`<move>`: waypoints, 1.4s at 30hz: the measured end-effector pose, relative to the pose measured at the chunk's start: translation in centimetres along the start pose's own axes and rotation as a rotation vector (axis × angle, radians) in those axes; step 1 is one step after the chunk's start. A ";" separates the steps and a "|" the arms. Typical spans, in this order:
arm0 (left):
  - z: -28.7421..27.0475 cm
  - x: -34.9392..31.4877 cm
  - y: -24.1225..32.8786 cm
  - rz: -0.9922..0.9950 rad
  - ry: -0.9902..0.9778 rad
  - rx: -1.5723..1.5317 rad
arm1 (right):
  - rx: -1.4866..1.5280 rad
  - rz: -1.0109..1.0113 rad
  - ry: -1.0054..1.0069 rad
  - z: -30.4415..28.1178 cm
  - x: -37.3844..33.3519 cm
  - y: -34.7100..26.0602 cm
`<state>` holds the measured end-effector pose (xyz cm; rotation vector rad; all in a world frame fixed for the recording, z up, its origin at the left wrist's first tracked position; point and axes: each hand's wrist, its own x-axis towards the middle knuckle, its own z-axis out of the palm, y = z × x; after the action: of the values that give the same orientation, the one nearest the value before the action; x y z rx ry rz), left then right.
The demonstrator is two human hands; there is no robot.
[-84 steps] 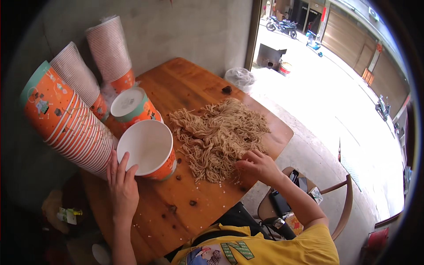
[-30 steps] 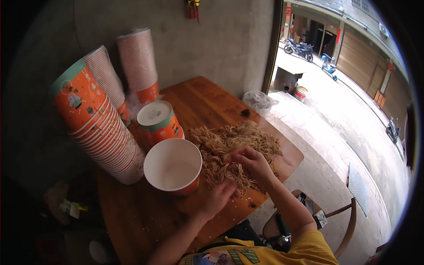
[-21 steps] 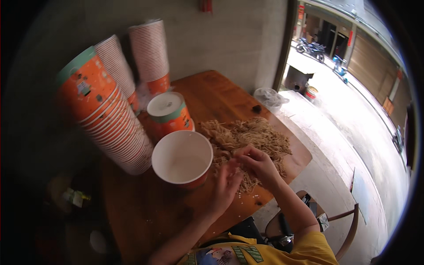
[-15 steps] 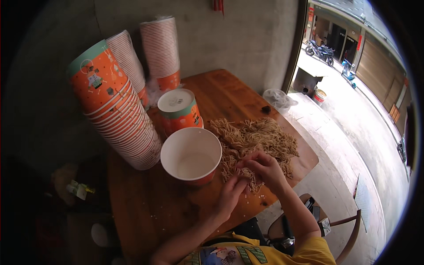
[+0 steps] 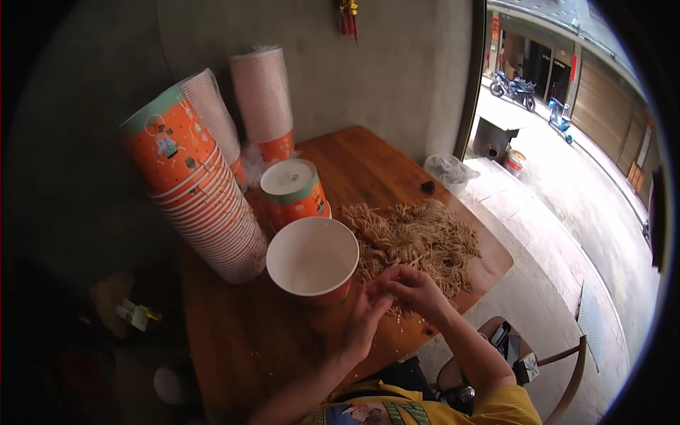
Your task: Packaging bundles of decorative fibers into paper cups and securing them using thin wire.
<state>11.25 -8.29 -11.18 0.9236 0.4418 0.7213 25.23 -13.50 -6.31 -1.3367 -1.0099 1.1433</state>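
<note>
Apparently, finger work beside the noodles (image 5: 425, 237) is the step in hand.
In the head view, the left hand (image 5: 363, 323) and right hand (image 5: 414, 291) meet at half-curled fingertips; whether they pinch anything, I cannot tell. The noodles lie heaped on the tabletop (image 5: 237, 329), right of the open tub (image 5: 312, 248); moving on probably calls for clearing its rim.
</note>
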 end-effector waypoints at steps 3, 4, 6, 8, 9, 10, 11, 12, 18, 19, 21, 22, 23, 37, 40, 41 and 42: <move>-0.4 -0.6 -0.1 -0.022 -0.017 0.025 | -0.013 -0.020 0.002 0.0 -0.5 0.1; -0.6 -0.6 -0.2 -0.046 -0.037 0.034 | -0.011 -0.016 0.002 0.1 -0.6 0.1; -0.7 -1.0 -0.2 -0.080 -0.059 0.044 | -0.038 -0.044 0.055 0.3 -0.7 0.1; -0.7 -1.7 -0.5 -0.179 -0.082 -0.024 | -0.042 -0.036 0.050 0.5 -0.8 0.3; -0.8 -2.0 -0.6 -0.191 -0.078 -0.027 | -0.050 -0.035 0.042 0.5 -0.8 0.5; -0.9 -2.1 -0.6 -0.107 -0.002 0.012 | -0.049 -0.027 0.038 0.5 -0.6 0.4; -1.1 -2.1 -0.4 -0.022 0.074 0.050 | -0.050 -0.020 0.034 0.6 -0.2 0.2; -1.2 -2.2 0.0 0.022 0.065 0.034 | -0.026 -0.017 -0.001 0.7 -0.4 -0.3; -0.7 -3.4 -0.9 0.076 0.006 -0.055 | -0.029 -0.015 -0.047 1.9 -2.0 0.0; -1.1 -3.4 -1.1 0.039 -0.064 0.054 | -0.028 -0.004 -0.043 2.2 -2.0 0.0; -0.3 -4.6 -0.6 0.053 -0.008 0.041 | -0.037 -0.042 -0.032 2.1 -2.1 0.5; -1.3 -5.3 -1.3 -0.040 -0.067 -0.024 | -0.069 -0.024 0.008 1.9 -2.1 0.8; -2.0 -6.2 -1.3 -0.120 -0.113 -0.086 | -0.099 -0.011 0.031 2.0 -1.9 1.0; -5.3 -9.9 0.2 0.500 0.040 1.290 | -1.029 -0.552 0.222 2.9 -6.5 2.9; -2.9 -9.9 3.1 0.474 -0.007 1.512 | -0.503 -0.482 0.013 5.5 -6.6 2.4; -2.7 -9.4 3.6 0.506 -0.024 1.577 | -0.498 -0.460 0.008 5.7 -6.3 2.8; -2.7 -9.0 4.1 0.487 -0.029 1.572 | -0.477 -0.411 -0.038 5.7 -5.7 3.3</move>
<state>1.88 -11.62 -8.82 2.5756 0.7717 0.7215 18.46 -18.25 -8.98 -1.3822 -1.5680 0.6389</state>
